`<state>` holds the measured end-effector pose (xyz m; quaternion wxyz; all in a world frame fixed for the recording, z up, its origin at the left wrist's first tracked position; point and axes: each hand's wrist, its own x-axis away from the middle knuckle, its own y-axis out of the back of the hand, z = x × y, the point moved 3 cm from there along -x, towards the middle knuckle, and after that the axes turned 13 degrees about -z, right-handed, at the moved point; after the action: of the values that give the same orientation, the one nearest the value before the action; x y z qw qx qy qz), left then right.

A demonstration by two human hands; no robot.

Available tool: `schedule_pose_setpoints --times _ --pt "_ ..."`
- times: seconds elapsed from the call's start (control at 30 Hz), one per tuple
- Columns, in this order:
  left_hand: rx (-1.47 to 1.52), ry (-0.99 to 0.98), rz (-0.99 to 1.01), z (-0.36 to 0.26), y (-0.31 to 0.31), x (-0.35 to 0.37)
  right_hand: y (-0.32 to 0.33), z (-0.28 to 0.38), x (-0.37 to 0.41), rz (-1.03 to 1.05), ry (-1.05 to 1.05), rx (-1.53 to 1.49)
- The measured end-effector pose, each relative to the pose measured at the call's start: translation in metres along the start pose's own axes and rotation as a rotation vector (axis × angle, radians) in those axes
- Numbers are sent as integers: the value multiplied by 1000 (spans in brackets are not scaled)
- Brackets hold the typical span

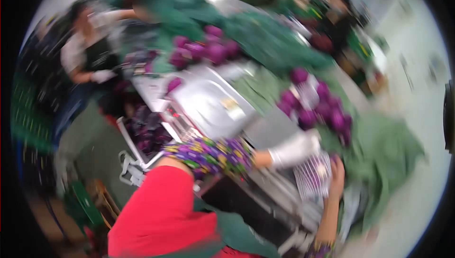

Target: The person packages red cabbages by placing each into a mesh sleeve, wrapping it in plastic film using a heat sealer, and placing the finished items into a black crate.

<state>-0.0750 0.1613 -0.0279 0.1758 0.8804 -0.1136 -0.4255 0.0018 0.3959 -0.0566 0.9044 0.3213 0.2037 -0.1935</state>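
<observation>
A white-striped, see-through item (313, 177), perhaps a wrapper or bag, lies between my hands over the front of the metal work surface. My left hand (296, 150), in a white glove, is at its upper edge; motion blur smears the fingers. Bare, my right hand (336, 175) curls round the right edge of the striped item, with a bit of purple showing near the fingertips. Just beyond both hands sits a pile of round purple vegetables (335, 116), which look like red cabbages. Whitish material covers part of that pile.
Left of my hands stands a scale with a steel tray (211, 99). A white crate (130, 139) holds dark purple pieces. Green cloth (384, 158) drapes the right side. More purple heads (215, 52) lie at the back. Co-workers (92, 45) stand at far left and upper right.
</observation>
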Motion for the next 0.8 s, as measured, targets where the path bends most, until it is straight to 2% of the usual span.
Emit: schedule_pose_setpoints --times 0.03,0.07,0.1,0.13,0.2,0.27,0.33,0.37,0.4,0.47,0.53,0.6,0.63,0.67,0.7,0.73,0.77,0.8 --pt "220 206 61 -20 17 -5 2 33 3 -26 -544 -466" --pt "697 498 107 4 -15 6 -2 39 5 -25 -489 -351" --pt "609 558 -66 1 -33 25 -6 38 15 1 -441 -243" --pt "394 519 159 -14 -31 27 -10 62 15 -81 -638 -300" --pt "724 974 78 -3 -53 33 -17 73 16 -226 -819 -544" --pt "652 1063 101 -17 -37 20 -26 68 19 -247 -930 -745" --pt "633 1066 34 -10 -32 21 -35 67 20 -245 -963 -725" --pt "724 1118 51 -5 -33 23 -34 63 18 -183 -906 -610" --pt "648 1055 35 -2 -31 29 -33 59 20 -189 -906 -619" --pt "70 825 -24 -19 -4 24 -24 64 15 -128 -710 -518" --pt "33 482 9 -22 41 28 23 74 23 -65 -301 -70" --pt "-189 205 236 -38 96 32 76 85 41 93 151 397" --pt "-387 0 350 -31 117 48 96 93 50 184 380 552" --pt "-585 -220 460 -23 134 62 108 89 64 268 499 644" --pt "-628 -325 549 -19 142 75 114 85 78 369 553 707" --pt "-637 -319 545 -23 142 79 117 81 91 467 613 768" --pt "-655 -317 694 -26 137 81 119 77 101 465 629 764" --pt "-683 -310 835 -31 135 78 115 70 109 553 706 803"
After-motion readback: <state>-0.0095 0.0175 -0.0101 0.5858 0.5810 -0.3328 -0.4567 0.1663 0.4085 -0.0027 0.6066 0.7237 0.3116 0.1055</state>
